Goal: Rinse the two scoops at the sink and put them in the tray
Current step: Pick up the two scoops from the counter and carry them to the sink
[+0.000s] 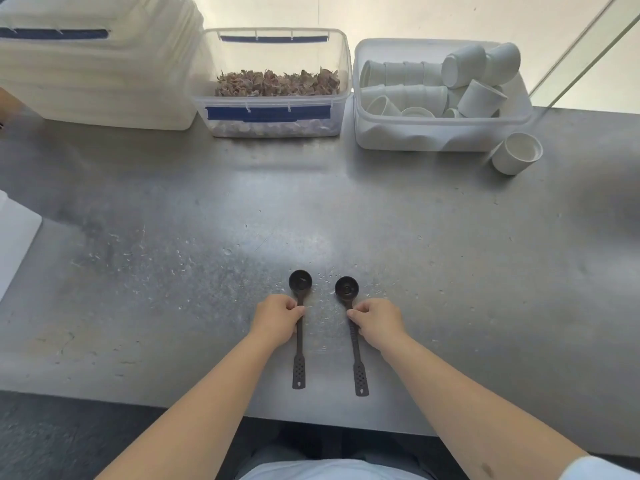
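Observation:
Two dark, long-handled scoops lie side by side on the steel counter, bowls pointing away from me. My left hand (pixel 278 318) is closed around the handle of the left scoop (pixel 300 358), just below its round bowl. My right hand (pixel 377 322) pinches the handle of the right scoop (pixel 358 368) in the same spot. Both scoops still rest flat on the counter, their perforated handle ends near the front edge. No sink or tray is in view.
At the back stand a clear tub of dried petals (pixel 273 81), a tub of white paper cups (pixel 440 95) with one loose cup (pixel 517 153) beside it, and a large white container (pixel 97 60). A white board (pixel 14 233) lies at the left edge.

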Demonstrator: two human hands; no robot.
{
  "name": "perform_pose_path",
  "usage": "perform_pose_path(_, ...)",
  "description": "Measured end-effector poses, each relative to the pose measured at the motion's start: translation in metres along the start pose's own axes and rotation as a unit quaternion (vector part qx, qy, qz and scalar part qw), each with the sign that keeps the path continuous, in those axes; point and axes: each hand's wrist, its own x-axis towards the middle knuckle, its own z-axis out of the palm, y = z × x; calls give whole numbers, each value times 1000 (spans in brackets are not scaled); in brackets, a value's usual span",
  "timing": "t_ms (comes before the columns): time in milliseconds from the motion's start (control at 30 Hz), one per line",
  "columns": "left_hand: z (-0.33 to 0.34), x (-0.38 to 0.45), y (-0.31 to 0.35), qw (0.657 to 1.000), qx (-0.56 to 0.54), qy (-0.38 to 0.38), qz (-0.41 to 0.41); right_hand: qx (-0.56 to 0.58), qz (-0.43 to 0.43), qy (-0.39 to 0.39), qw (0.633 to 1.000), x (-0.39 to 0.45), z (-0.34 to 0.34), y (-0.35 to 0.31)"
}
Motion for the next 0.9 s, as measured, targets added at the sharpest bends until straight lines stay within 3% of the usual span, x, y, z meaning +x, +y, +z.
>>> perform_pose_path(200,-3,-15,-1,988,-133,-72,-41,81,0,-35,996,-10,-10,0)
perform_pose_path(400,-12,-46,9,975,-208,-72,-30,195,-3,-67,978,-37,-28,-4)
perform_pose_path(733,-11,-105,20,958,-285,-17,-4,246,-89,-140,955,-73,-57,-24)
perform_pose_path(900,-1,-136,2,936,-349,40,-18,208,-122,-194,951,-84,-54,-37)
